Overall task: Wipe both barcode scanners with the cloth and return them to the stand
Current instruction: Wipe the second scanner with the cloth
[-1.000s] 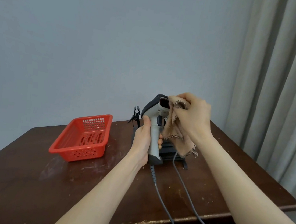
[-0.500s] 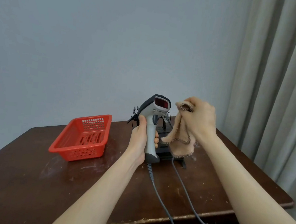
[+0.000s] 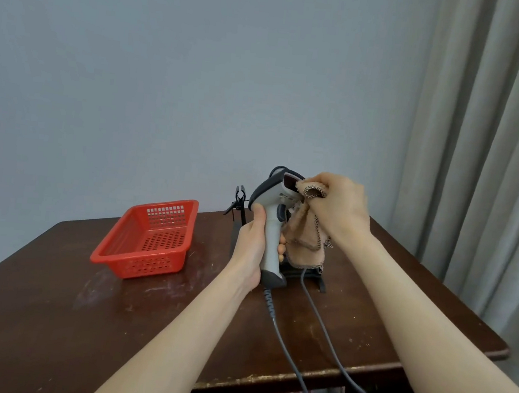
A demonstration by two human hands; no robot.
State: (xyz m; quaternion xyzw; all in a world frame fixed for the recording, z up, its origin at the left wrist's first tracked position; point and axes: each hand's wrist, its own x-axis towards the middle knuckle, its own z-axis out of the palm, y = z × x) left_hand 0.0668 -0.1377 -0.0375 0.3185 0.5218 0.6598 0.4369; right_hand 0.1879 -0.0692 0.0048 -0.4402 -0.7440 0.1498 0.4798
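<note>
My left hand point(image 3: 251, 246) grips the handle of a grey and white barcode scanner point(image 3: 270, 216), holding it upright above the table. My right hand point(image 3: 338, 209) holds a beige cloth point(image 3: 306, 236) bunched in its fingers and presses it against the scanner's dark window end. The rest of the cloth hangs down beside the handle. Behind them stands the black stand point(image 3: 306, 273), mostly hidden by the scanner and the cloth. A second scanner is not clearly visible; a second grey cable point(image 3: 319, 318) runs from the stand area.
A red perforated basket point(image 3: 148, 237) sits on the dark wooden table point(image 3: 47, 318) to the left. The scanner's coiled cable point(image 3: 274, 316) trails over the table's front edge. A thin black clip post point(image 3: 239, 205) stands behind my left hand. Curtains hang at the right.
My right hand drew the cloth off the scanner's head half a second ago, then brought it back onto the window end. My left hand keeps its grip, tilting the scanner slightly.
</note>
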